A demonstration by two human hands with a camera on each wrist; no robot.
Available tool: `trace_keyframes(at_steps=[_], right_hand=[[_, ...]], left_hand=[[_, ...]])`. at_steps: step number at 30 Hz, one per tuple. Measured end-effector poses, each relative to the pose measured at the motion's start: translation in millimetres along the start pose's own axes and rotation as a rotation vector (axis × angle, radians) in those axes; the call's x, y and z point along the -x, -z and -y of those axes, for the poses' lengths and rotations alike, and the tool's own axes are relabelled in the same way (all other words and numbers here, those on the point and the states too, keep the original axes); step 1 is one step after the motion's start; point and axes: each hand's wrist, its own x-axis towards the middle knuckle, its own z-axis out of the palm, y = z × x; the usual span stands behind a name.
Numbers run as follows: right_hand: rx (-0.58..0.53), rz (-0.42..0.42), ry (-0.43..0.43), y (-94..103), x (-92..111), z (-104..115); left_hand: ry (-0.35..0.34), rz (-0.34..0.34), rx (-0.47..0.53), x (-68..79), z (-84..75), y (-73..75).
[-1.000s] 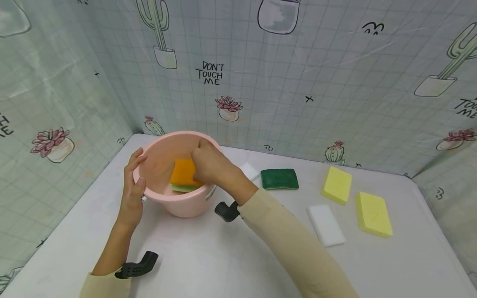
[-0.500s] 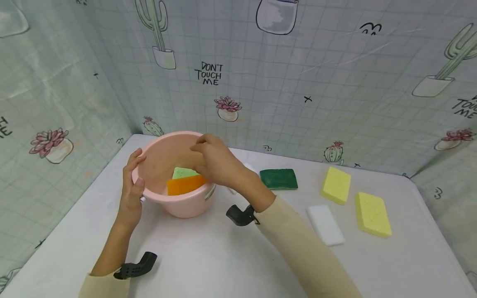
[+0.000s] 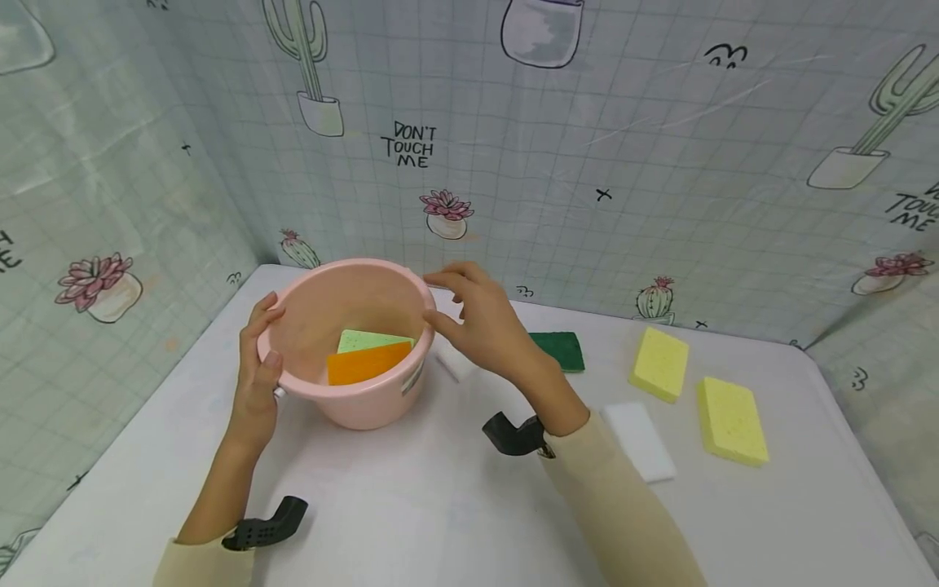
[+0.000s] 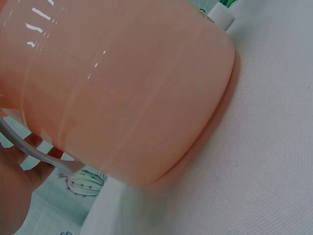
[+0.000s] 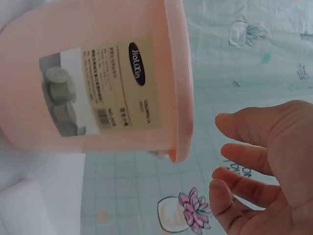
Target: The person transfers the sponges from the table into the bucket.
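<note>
A pink plastic bucket [image 3: 359, 409] stands on the table, its handle down on the left side. My left hand [image 3: 255, 391] grips the left rim, fingers and thumb around the edge; in the left wrist view the bucket wall [image 4: 146, 88] covers part of it. Inside the bucket lie an orange sponge [image 3: 367, 364] and a light green sponge [image 3: 367, 338] behind it. Just off the right rim is my right hand [image 3: 487, 326], holding nothing. In the right wrist view its bent fingers [image 5: 249, 188] are spread apart from the bucket, whose side bears a printed label [image 5: 102, 90].
Right of the bucket lie a white sponge [image 3: 456, 361] and a dark green scouring pad [image 3: 563, 352], both partly behind my right hand. Another white sponge [image 3: 640, 440] and two yellow sponges [image 3: 660, 364] lie farther right. A printed curtain [image 3: 513, 163] hangs behind the white table [image 3: 411, 505].
My right hand has let go of the orange sponge inside the bucket and moved out over the right rim. The orange sponge has tipped forward, showing more light green. My left hand stays on the rim.
</note>
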Motion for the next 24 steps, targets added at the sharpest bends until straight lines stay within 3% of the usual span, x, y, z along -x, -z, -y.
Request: trace_keyframes(at_steps=[10,24], right_hand=[[-0.026,-0.077,-0.024,3.2,27.9,-30.2],[-0.03,-0.143,-0.237,14.9,81.7,-94.6]], left_hand=[[0.006,-0.002,-0.008,0.4,0.9,0.3],[0.017,-0.011,-0.018,0.6,1.3,-0.2]])
